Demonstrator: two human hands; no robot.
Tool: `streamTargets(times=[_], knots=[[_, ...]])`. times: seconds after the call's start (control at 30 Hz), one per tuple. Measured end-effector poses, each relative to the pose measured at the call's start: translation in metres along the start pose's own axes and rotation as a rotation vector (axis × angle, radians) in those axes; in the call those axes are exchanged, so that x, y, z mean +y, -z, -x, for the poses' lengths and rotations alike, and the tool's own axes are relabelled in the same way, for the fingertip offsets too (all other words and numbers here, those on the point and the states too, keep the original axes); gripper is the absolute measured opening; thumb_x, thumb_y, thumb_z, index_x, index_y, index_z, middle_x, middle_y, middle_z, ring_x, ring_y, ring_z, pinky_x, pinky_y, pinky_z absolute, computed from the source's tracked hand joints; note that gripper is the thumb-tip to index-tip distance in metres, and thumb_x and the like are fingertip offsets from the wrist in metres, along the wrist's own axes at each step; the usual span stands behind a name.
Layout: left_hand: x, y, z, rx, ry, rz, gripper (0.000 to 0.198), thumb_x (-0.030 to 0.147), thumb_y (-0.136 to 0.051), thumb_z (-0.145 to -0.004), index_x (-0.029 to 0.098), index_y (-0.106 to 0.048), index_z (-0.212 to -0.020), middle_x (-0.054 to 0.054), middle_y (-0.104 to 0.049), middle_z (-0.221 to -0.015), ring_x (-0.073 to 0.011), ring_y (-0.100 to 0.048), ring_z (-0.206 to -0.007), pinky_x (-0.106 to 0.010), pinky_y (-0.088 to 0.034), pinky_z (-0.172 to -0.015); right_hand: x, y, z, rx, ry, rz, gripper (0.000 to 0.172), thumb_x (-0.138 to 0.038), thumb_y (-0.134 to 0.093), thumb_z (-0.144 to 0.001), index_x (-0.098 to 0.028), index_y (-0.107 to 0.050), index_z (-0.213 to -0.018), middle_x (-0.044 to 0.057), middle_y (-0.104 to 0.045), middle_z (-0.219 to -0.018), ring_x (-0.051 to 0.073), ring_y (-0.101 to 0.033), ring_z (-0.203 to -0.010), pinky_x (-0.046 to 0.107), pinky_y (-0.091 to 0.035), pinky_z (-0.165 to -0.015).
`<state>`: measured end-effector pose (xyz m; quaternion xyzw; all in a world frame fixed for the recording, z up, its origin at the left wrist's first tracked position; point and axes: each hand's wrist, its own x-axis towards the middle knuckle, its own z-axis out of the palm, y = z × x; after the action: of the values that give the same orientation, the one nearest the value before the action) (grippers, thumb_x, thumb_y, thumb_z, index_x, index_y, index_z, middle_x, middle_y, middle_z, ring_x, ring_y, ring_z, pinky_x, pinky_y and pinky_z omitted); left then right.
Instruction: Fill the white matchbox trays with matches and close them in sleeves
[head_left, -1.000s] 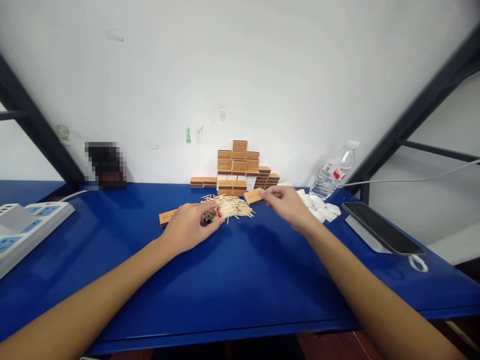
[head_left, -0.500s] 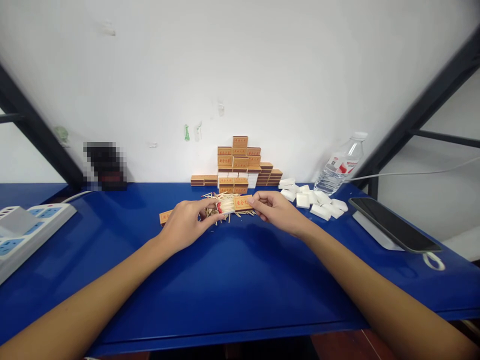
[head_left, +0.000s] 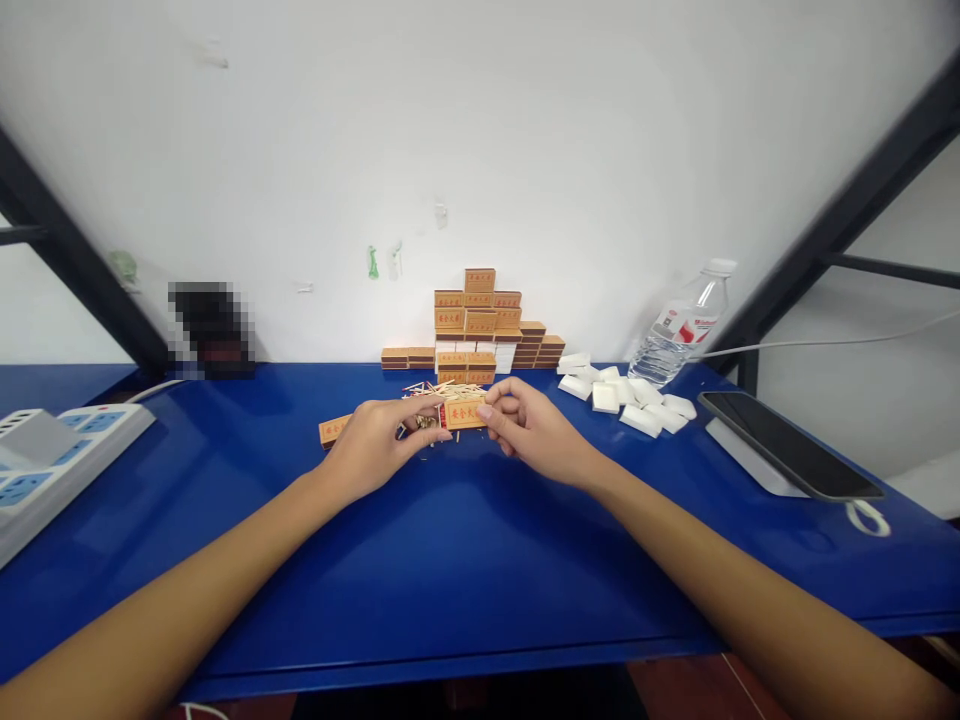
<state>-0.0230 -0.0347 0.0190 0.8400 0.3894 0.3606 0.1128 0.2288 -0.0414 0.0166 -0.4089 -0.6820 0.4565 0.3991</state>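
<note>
Between my two hands is a matchbox point(head_left: 463, 414) with an orange sleeve and red lettering. My left hand point(head_left: 375, 438) grips its left end, where a narrow strip of white tray with red match heads sticks out. My right hand point(head_left: 529, 428) pinches the sleeve's right end between thumb and fingers. Behind the box lies a heap of loose matches point(head_left: 454, 388), partly covered by the box and my left hand. Another matchbox point(head_left: 334, 431) lies on the blue table point(head_left: 480, 560), half hidden behind my left hand.
Stacked matchboxes point(head_left: 480, 320) stand against the wall, with lower piles beside them. White trays point(head_left: 607, 397) lie in a heap to the right, near a water bottle point(head_left: 679, 325). A phone point(head_left: 787, 445) rests on a white stand; a power strip point(head_left: 71, 465) sits at far left.
My right hand has moved left, sliding the sleeve over the tray of matches. Only a sliver of tray shows now, where a wide stretch of matches was exposed.
</note>
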Motion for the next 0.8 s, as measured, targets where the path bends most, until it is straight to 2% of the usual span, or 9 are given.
streamTargets(times=[0.07, 0.13, 0.2, 0.27, 0.37, 0.47, 0.57, 0.7, 0.8], knots=[[0.001, 0.001, 0.000, 0.013, 0.035, 0.033, 0.041, 0.039, -0.081, -0.089, 0.025, -0.076, -0.127, -0.002, -0.083, -0.091, -0.0141, -0.069, -0.061, -0.027, -0.058, -0.068, 0.002, -0.005, 0.001, 0.025, 0.019, -0.035, 0.037, -0.053, -0.063, -0.097, -0.023, -0.049, -0.114, -0.006, -0.058, -0.074, 0.012, -0.053, -0.055, 0.027, -0.040, -0.052], [0.001, 0.001, 0.000, 0.001, 0.061, 0.074, 0.043, 0.038, -0.083, -0.087, 0.026, -0.076, -0.128, -0.002, -0.083, -0.095, -0.0144, -0.070, -0.063, -0.027, -0.058, -0.069, 0.002, -0.007, 0.003, -0.008, 0.037, -0.013, 0.036, -0.053, -0.059, -0.101, -0.021, -0.053, -0.118, -0.005, -0.057, -0.075, 0.012, -0.053, -0.055, 0.028, -0.042, -0.053], [-0.001, -0.001, 0.000, -0.023, 0.056, 0.118, 0.045, 0.038, -0.085, -0.085, 0.027, -0.076, -0.128, -0.001, -0.083, -0.094, -0.0143, -0.071, -0.066, -0.026, -0.058, -0.070, 0.000, -0.008, 0.005, -0.049, 0.079, 0.093, 0.037, -0.051, -0.051, -0.105, -0.020, -0.060, -0.120, -0.003, -0.057, -0.073, 0.013, -0.055, -0.058, 0.030, -0.046, -0.058], [-0.002, -0.002, 0.001, -0.055, 0.026, 0.150, 0.045, 0.039, -0.086, -0.084, 0.027, -0.076, -0.126, 0.001, -0.083, -0.089, -0.0136, -0.070, -0.067, -0.025, -0.056, -0.070, -0.001, -0.009, 0.008, -0.056, 0.146, 0.241, 0.040, -0.048, -0.045, -0.108, -0.019, -0.065, -0.126, 0.001, -0.063, -0.078, 0.016, -0.061, -0.066, 0.034, -0.051, -0.068], [-0.002, -0.005, 0.003, -0.115, 0.000, 0.163, 0.043, 0.040, -0.085, -0.085, 0.027, -0.077, -0.125, 0.003, -0.081, -0.083, -0.0125, -0.067, -0.065, -0.024, -0.053, -0.067, 0.000, -0.012, 0.009, -0.035, 0.264, 0.401, 0.043, -0.042, -0.041, -0.110, -0.019, -0.064, -0.137, 0.012, -0.074, -0.113, 0.024, -0.070, -0.100, 0.044, -0.054, -0.093], [-0.001, -0.008, 0.005, -0.139, -0.005, 0.155, 0.050, 0.047, -0.086, -0.083, 0.026, -0.076, -0.127, 0.002, -0.079, -0.081, -0.0128, -0.065, -0.062, -0.025, -0.053, -0.066, 0.002, -0.014, 0.010, -0.038, 0.332, 0.481, 0.046, -0.041, -0.039, -0.111, -0.020, -0.059, -0.147, 0.015, -0.065, -0.144, 0.028, -0.058, -0.135, 0.050, -0.044, -0.115], [0.000, -0.009, 0.006, -0.147, -0.031, 0.109, 0.054, 0.056, -0.081, -0.084, 0.027, -0.075, -0.129, 0.002, -0.076, -0.079, -0.0137, -0.064, -0.062, -0.027, -0.052, -0.065, 0.000, -0.015, 0.012, -0.059, 0.299, 0.560, 0.049, -0.043, -0.033, -0.112, -0.021, -0.057, -0.149, 0.013, -0.062, -0.149, 0.028, -0.055, -0.141, 0.050, -0.043, -0.118], [0.005, -0.007, 0.006, -0.168, -0.051, 0.004, 0.053, 0.058, -0.069, -0.094, 0.030, -0.067, -0.139, 0.001, -0.074, -0.082, -0.0157, -0.065, -0.065, -0.028, -0.051, -0.066, -0.003, -0.016, 0.015, -0.063, 0.241, 0.656, 0.053, -0.044, -0.029, -0.112, -0.019, -0.052, -0.152, 0.016, -0.058, -0.153, 0.030, -0.052, -0.144, 0.053, -0.043, -0.118], [0.012, -0.008, 0.008, -0.175, -0.089, -0.088, 0.052, 0.054, -0.061, -0.101, 0.028, -0.060, -0.145, -0.004, -0.077, -0.098, -0.0211, -0.071, -0.081, -0.032, -0.055, -0.075, -0.001, -0.018, 0.016, -0.046, 0.193, 0.691, 0.061, -0.048, -0.026, -0.111, -0.015, -0.041, -0.160, 0.020, -0.047, -0.162, 0.033, -0.045, -0.150, 0.057, -0.041, -0.119]])
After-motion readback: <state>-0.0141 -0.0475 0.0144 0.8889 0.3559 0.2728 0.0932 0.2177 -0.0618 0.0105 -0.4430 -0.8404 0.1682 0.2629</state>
